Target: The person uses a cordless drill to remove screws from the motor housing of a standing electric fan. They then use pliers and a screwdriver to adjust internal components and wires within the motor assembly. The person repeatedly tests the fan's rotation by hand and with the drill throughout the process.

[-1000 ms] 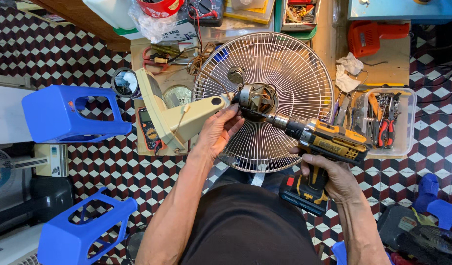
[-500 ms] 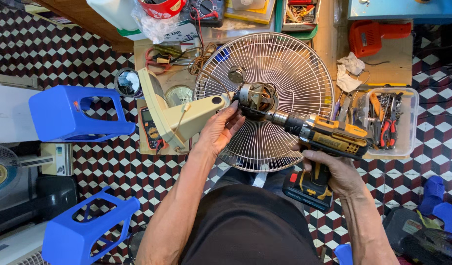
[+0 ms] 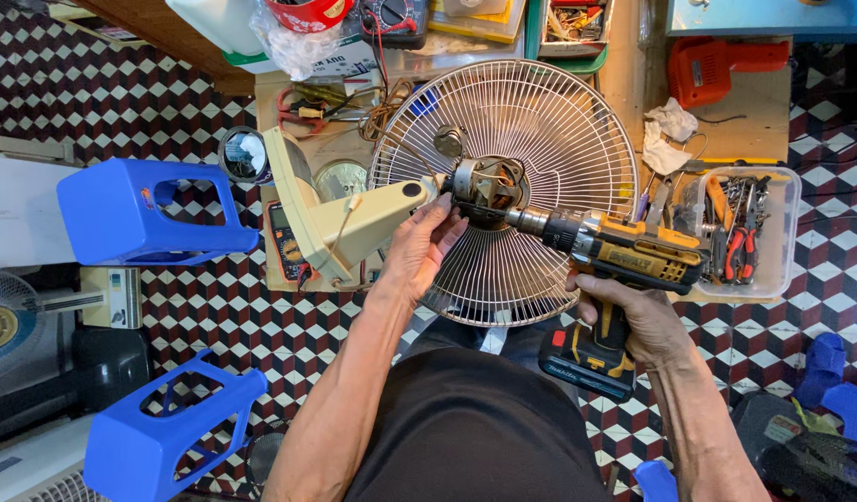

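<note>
We're looking straight down as the left hand (image 3: 417, 249) is gripping the cream fan neck (image 3: 368, 223), fingers (image 3: 444, 216) curling up against the bare motor (image 3: 487, 184). The motor is sitting at the centre of the round wire guard (image 3: 540, 112), which is lying over the cluttered surface (image 3: 763, 112). The right hand (image 3: 638, 321) is wrapping its fingers tight round the handle of the yellow drill (image 3: 633, 256), and the drill's chuck is pressing in at the motor's right side (we cannot tell exactly what the bit is meeting). A clear tub of pliers (image 3: 744, 232) is sitting just right of the drill, a red drill (image 3: 717, 65) beyond it. Two blue stools (image 3: 131, 209) are lying tipped on the checked floor (image 3: 289, 316) at left.
</note>
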Available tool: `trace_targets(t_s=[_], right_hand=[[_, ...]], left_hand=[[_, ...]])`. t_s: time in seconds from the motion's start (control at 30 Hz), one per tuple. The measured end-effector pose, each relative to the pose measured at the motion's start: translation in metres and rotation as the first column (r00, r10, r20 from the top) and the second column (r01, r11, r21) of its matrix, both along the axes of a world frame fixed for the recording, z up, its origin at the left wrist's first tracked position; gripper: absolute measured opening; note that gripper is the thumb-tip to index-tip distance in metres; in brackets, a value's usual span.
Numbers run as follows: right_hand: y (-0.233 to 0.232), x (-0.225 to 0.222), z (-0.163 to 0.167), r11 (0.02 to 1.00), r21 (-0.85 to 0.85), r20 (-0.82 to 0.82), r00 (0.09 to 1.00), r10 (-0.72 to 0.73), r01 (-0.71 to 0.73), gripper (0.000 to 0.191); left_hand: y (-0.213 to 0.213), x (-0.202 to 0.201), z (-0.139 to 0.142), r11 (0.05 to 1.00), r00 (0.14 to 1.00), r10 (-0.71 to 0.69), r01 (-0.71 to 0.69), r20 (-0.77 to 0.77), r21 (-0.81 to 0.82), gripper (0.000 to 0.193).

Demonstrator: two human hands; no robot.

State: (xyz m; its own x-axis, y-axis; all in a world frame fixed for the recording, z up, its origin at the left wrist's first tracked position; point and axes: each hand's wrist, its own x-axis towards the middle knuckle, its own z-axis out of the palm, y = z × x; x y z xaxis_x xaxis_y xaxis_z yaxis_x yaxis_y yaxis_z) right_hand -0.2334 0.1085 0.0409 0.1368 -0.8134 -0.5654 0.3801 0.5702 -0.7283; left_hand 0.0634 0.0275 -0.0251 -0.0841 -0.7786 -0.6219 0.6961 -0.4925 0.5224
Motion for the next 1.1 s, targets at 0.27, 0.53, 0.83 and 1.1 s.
trace_targets(t_s=[0.27, 0.53, 0.83, 1.1], right_hand=[[-0.003, 0.001, -0.002, 0.999, 0.03, -0.013, 0.999, 0.031, -0.031, 0.023], [0.001, -0.004, -0.016, 1.0, 0.029, 0.041, 0.999, -0.005, 0.003, 0.017], [-0.004, 0.002, 0.003, 0.999, 0.025, 0.06, 0.998, -0.035, 0.033, 0.03], [0.002, 0.007, 0.014, 1.0, 0.02, 0.089, 0.996, 0.005, -0.007, 0.034]], left_hand=[[0.002, -0.006, -0.007, 0.999, 0.999, 0.034, -0.034, 0.005, -0.003, 0.018], [0.005, -0.013, -0.007, 0.998, 0.999, 0.051, -0.052, -0.012, -0.031, 0.017], [0.009, -0.022, -0.008, 0.987, 0.995, 0.087, -0.093, -0.051, -0.133, 0.023], [0.003, -0.017, 0.003, 0.989, 0.999, 0.044, -0.04, 0.027, -0.142, 0.025]])
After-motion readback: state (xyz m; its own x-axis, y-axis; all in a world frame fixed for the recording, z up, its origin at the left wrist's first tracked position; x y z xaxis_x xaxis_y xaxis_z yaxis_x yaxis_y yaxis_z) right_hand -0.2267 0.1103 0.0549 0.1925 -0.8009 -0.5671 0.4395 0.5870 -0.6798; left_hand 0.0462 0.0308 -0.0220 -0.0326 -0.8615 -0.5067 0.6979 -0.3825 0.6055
